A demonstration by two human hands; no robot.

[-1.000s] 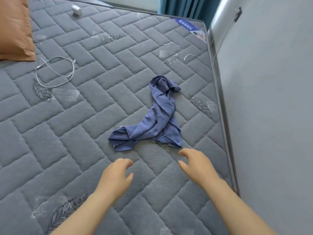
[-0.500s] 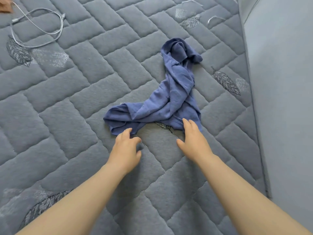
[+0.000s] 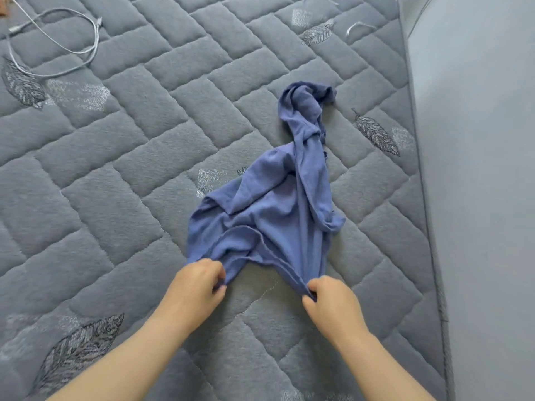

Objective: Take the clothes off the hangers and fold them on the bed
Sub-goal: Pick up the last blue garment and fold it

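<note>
Blue garment (image 3: pixel 272 215) now pinched by left hand (image 3: pixel 197 287) and right hand (image 3: pixel 330 302).

One garment (image 3: pixel 275 215), one cable (image 3: pixel 97 36), one bed (image 3: pixel 115 198), two hands (image 3: pixel 197 287) (image 3: pixel 333 305).

— What colour was the garment (image 3: pixel 278 215)?
— Plain violet-blue, with no print.
— And the bed (image 3: pixel 115 175) under it?
— Grey, quilted in herringbone blocks. A dark feather motif (image 3: pixel 376 133) was stitched just right of the garment, and a white cable (image 3: pixel 94 44) lay far to its left.
</note>
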